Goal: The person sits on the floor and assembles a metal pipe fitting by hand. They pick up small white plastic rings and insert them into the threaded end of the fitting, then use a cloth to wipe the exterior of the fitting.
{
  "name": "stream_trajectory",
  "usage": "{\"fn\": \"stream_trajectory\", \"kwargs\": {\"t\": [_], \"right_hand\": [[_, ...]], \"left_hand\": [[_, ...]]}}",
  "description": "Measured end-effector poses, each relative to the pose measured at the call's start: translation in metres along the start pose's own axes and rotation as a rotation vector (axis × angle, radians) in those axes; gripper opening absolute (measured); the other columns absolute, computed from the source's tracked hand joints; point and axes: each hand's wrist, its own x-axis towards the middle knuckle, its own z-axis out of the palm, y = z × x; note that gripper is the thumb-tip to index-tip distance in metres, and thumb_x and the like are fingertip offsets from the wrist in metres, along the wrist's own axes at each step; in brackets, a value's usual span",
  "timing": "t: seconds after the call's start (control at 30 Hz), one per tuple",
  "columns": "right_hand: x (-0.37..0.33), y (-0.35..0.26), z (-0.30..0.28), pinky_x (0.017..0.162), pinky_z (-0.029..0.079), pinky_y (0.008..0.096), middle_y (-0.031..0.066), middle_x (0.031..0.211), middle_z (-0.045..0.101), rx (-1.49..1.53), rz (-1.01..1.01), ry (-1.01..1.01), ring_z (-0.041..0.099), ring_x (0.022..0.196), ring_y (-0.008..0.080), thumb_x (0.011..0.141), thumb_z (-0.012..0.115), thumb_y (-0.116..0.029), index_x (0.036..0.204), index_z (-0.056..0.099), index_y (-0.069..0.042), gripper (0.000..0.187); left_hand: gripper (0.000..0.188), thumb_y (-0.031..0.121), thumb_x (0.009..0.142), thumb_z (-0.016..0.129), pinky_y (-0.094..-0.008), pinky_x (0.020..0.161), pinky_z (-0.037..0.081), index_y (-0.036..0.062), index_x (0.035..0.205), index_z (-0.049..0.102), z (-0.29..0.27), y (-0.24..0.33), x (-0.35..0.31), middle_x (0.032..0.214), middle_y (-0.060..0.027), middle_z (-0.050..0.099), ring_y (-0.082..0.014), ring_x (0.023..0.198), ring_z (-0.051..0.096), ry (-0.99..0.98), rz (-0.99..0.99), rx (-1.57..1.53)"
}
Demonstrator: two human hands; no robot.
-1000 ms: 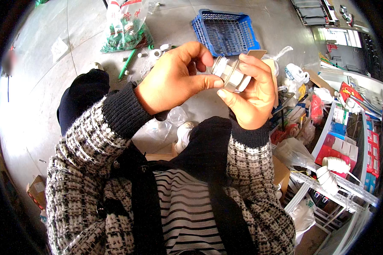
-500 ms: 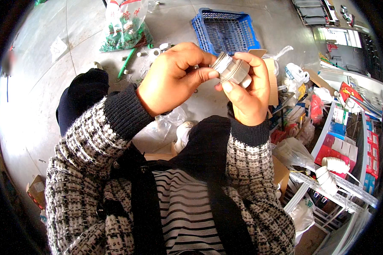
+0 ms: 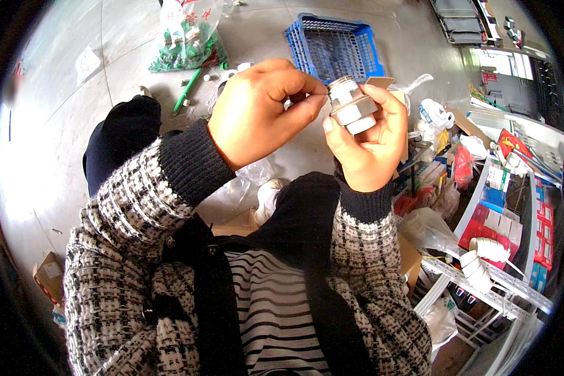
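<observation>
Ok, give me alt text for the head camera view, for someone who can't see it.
Two bare hands hold a small grey threaded pipe fitting at chest height: the right hand cradles it, the left hand pinches its top. Beyond lie a blue plastic basket and a bag of green parts on the grey floor.

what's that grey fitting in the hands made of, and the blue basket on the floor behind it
Grey fitting: probably moulded plastic, matte light grey with a hexagonal nut band and a ribbed or threaded end; no metallic shine, though painted metal can't be ruled out. Right hand cradles it, left hand pinches its top. Blue basket: rigid plastic, uniformly bright blue, with a moulded lattice of slots in floor and walls.
</observation>
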Motion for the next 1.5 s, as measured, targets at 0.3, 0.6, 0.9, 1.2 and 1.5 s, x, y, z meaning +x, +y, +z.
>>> {"fn": "stream_trajectory", "kwargs": {"t": [0.3, 0.6, 0.9, 1.2, 1.5], "right_hand": [[-0.002, 0.009, -0.001, 0.078, 0.048, 0.0311, 0.0107, 0.108, 0.047, -0.235, -0.152, 0.042, 0.054, 0.092, 0.0202, 0.058, 0.075, 0.001, 0.106, 0.049, -0.002, 0.055], [0.002, 0.007, 0.0, 0.077, 0.046, 0.0365, 0.0127, 0.099, 0.056, -0.555, -0.426, 0.056, 0.055, 0.088, 0.028, 0.053, 0.075, -0.004, 0.101, 0.055, -0.005, 0.052], [0.003, -0.004, 0.0, 0.076, 0.047, 0.0373, 0.0122, 0.097, 0.056, -0.738, -0.559, 0.036, 0.055, 0.087, 0.0282, 0.052, 0.075, -0.003, 0.099, 0.055, -0.006, 0.051], [0.002, -0.004, -0.002, 0.073, 0.047, 0.0364, 0.0122, 0.095, 0.056, -0.635, -0.414, 0.036, 0.056, 0.084, 0.0274, 0.051, 0.076, -0.005, 0.098, 0.055, -0.006, 0.052], [-0.001, -0.001, 0.0, 0.07, 0.049, 0.0279, 0.009, 0.095, 0.052, -0.315, -0.109, 0.011, 0.056, 0.083, 0.0166, 0.057, 0.076, 0.001, 0.103, 0.05, -0.002, 0.053]], "left_hand": [[0.008, 0.008, 0.072, 0.066, -0.0278, 0.055, 0.045, 0.0029, 0.078, 0.064, 0.003, -0.002, 0.0, 0.068, -0.0077, 0.058, -0.0184, 0.06, 0.057, 0.05, -0.008, 0.006], [0.008, 0.005, 0.071, 0.065, -0.0283, 0.055, 0.045, 0.0017, 0.078, 0.062, 0.003, -0.007, -0.001, 0.069, -0.0087, 0.056, -0.0199, 0.061, 0.056, 0.017, 0.063, 0.062], [0.012, 0.003, 0.066, 0.065, -0.0291, 0.055, 0.045, 0.0015, 0.077, 0.06, 0.004, -0.01, 0.003, 0.07, -0.0091, 0.055, -0.0215, 0.062, 0.056, 0.014, 0.185, 0.056], [0.012, 0.003, 0.065, 0.064, -0.0277, 0.056, 0.044, 0.0011, 0.075, 0.059, 0.004, -0.011, 0.003, 0.072, -0.0081, 0.055, -0.0197, 0.064, 0.055, 0.011, 0.11, -0.029], [0.009, 0.002, 0.065, 0.062, -0.0286, 0.058, 0.044, 0.0015, 0.073, 0.058, 0.005, -0.014, 0.002, 0.072, -0.0079, 0.055, -0.02, 0.065, 0.055, 0.045, 0.047, -0.054]]}}
